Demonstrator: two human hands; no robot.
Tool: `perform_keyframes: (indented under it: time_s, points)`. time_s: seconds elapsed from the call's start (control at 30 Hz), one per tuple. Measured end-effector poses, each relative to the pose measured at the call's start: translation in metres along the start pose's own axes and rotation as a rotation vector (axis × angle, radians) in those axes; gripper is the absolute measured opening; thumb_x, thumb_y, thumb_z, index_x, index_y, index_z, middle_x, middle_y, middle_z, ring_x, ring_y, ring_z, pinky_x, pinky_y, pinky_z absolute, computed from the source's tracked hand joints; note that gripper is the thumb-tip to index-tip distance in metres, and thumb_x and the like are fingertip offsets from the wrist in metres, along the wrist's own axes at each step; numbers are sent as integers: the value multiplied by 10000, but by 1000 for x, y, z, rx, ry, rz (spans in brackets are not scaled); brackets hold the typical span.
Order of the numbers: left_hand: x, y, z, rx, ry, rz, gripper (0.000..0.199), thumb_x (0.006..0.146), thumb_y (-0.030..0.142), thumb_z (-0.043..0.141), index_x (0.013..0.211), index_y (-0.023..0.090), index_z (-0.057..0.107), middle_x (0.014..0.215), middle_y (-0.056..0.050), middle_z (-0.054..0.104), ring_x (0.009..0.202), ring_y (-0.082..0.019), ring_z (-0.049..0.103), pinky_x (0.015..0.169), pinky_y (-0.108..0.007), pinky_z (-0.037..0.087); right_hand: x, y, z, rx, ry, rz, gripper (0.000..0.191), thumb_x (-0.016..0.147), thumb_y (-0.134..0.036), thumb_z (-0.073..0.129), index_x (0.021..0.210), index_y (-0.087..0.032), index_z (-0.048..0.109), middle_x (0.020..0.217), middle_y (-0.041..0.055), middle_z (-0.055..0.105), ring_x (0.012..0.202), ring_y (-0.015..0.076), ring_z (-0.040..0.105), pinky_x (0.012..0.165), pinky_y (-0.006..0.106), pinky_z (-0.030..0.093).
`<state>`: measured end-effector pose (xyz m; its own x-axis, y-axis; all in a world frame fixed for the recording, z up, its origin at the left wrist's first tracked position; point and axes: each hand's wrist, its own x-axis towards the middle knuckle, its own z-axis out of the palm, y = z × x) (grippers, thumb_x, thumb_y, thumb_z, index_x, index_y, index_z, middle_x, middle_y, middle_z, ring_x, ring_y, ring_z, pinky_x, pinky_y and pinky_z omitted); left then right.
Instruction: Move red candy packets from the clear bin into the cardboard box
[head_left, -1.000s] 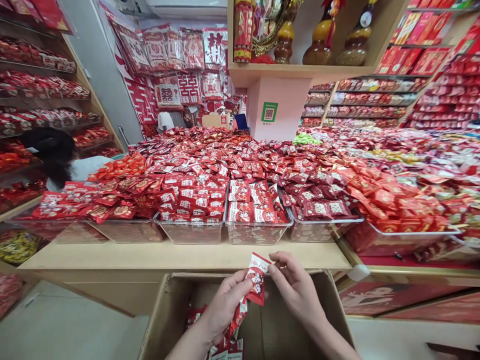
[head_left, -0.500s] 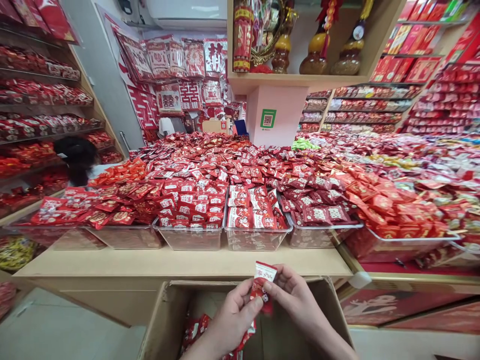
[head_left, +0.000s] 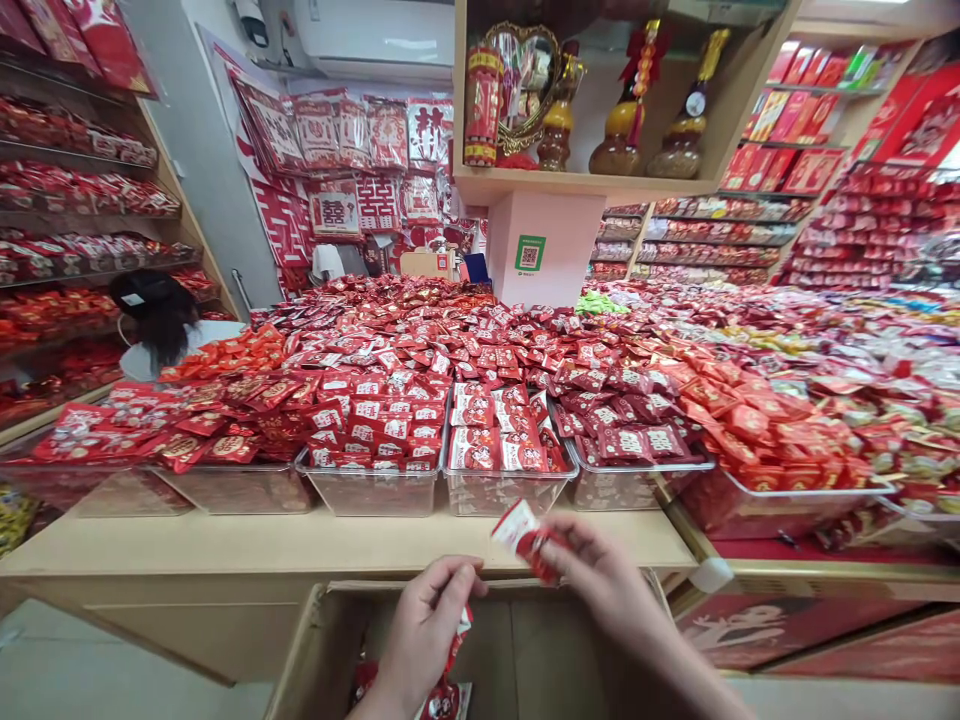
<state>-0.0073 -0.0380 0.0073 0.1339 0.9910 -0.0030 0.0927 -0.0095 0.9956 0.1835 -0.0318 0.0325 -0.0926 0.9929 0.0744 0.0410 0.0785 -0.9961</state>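
Note:
My right hand [head_left: 592, 565] pinches a small red-and-white candy packet [head_left: 525, 540], tilted with its white end up and to the left, above the cardboard box's far edge. Over the box [head_left: 307, 640], my left hand [head_left: 431, 625] is closed, thumb against fingers. From under its palm sticks out another red candy packet [head_left: 459, 640], partly hidden by the hand. Lower in the box lie more red packets [head_left: 444, 702], mostly covered by the left hand and wrist. Beyond the hands, a clear bin [head_left: 510, 492] holds rows of similar red-and-white packets.
Several clear bins of red and maroon packets [head_left: 645, 440] line the wooden counter [head_left: 225, 545]. A shelf cabinet [head_left: 585, 183] with bottles overhangs the heap. At the left, a dark-haired person [head_left: 161, 320] is beside the racks.
My hands have moved apart. The right hand has taken the packet away from the left fingers and tilted it leftward; the left hand has shifted left. The view has moved slightly.

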Motion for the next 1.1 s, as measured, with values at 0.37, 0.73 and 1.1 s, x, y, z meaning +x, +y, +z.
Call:
perform_keyframes:
  time_s: [0.37, 0.73, 1.1]
  points:
    - [8, 1, -14, 3, -7, -22, 223, 752, 356, 510, 784, 163, 617, 607, -2, 619, 471, -95, 435, 474, -201, 338, 148, -39, -53, -990, 92, -119, 240, 724, -143, 459, 947, -143, 550, 878, 68, 620, 784, 157, 559, 682, 238, 406]
    - [9, 3, -15, 43, -37, -22, 235, 762, 362, 490, 783, 160, 608, 620, -12, 614, 553, -127, 475, 537, -220, 361, 152, -24, -44, -1211, -21, -179, 277, 693, -39, 439, 844, -158, 639, 905, 86, 635, 844, 193, 547, 754, 252, 367]
    - [8, 11, -6, -41, 160, -74, 361, 754, 516, 402, 804, 199, 565, 579, 34, 503, 500, -123, 454, 506, -220, 369, 44, -40, 19, -664, -236, -171, 212, 765, -363, 481, 752, -167, 560, 666, 26, 590, 604, 140, 517, 542, 226, 378]
